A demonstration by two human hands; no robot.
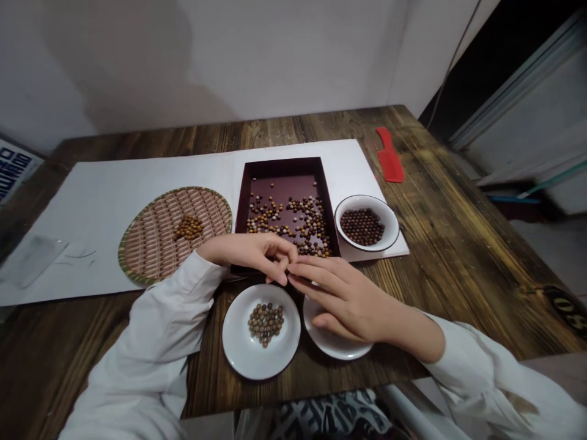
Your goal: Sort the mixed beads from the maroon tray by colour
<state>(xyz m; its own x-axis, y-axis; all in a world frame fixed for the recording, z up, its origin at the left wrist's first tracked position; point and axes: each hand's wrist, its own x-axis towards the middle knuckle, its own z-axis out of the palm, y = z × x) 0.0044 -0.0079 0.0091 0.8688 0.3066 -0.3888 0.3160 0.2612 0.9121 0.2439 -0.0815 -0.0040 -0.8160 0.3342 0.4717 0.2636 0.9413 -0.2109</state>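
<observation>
A dark maroon tray (287, 169) in the middle of the table holds several mixed brown, tan and pale beads (293, 221). My left hand (250, 253) rests at the tray's near edge with its fingers curled and pinched together. My right hand (342, 296) lies over a white plate (337, 345), fingers stretched toward the left hand, the fingertips of both touching. Below them a second white plate (238, 342) holds a small heap of speckled brown beads (265, 322). I cannot see what the pinch holds.
A woven round basket (151, 244) with a few tan beads stands at the left. At the right a white bowl (387, 217) holds dark brown beads. All sit on white paper (92, 195) over a wooden table (458, 244). A red comb (389, 156) lies far right.
</observation>
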